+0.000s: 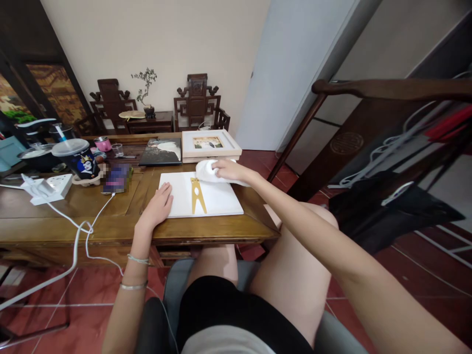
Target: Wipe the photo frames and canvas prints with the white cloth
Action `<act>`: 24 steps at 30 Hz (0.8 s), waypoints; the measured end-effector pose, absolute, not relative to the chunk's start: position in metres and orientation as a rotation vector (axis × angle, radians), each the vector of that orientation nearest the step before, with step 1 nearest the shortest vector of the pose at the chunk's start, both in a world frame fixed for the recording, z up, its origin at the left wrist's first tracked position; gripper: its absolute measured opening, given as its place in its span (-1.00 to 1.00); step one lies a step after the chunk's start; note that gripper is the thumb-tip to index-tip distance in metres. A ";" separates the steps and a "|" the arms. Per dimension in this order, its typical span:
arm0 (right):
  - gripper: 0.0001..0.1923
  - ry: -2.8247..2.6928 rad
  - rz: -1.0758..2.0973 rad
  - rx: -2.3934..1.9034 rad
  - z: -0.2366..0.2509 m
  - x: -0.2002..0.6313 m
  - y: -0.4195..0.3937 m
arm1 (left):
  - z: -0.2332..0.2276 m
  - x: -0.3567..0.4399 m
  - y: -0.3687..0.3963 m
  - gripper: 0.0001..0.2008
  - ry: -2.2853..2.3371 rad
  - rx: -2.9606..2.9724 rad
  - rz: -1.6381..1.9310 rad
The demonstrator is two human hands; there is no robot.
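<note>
A flat white panel (221,199) lies on the wooden table, and a yellow A-shaped piece (195,189) rests on its face or is fixed to it; I cannot tell which. My left hand (158,205) lies flat on the panel's left edge, fingers stretched out. Bunched in my right hand (229,170) is a white cloth (205,170), at the panel's far right part, just beyond the top of the yellow piece. The cloth hides part of the panel's far edge. My right fingers are closed round it.
Behind the panel are a framed picture (230,142) on a box and a dark photo panel (161,151). To the left stand a lidded cup (83,160), a phone (116,179) and a power strip (51,189), with white cables (76,246) hanging over the table's front edge.
</note>
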State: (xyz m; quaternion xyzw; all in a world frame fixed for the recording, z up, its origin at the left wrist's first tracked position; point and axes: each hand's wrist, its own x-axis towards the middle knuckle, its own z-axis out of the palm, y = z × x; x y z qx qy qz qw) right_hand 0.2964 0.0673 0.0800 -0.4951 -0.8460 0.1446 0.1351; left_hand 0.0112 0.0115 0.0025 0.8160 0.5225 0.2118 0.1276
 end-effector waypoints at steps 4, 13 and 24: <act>-0.84 -2.447 0.375 -1.431 0.077 0.297 0.068 | 0.001 0.011 0.012 -0.46 1.515 2.366 0.630; -0.91 -2.734 0.729 -1.125 0.097 0.321 -0.042 | -0.003 0.012 0.013 -0.48 1.514 2.366 0.641; -0.71 -2.430 0.328 -1.345 0.066 0.279 0.039 | 0.001 0.012 0.011 -0.46 1.527 2.371 0.607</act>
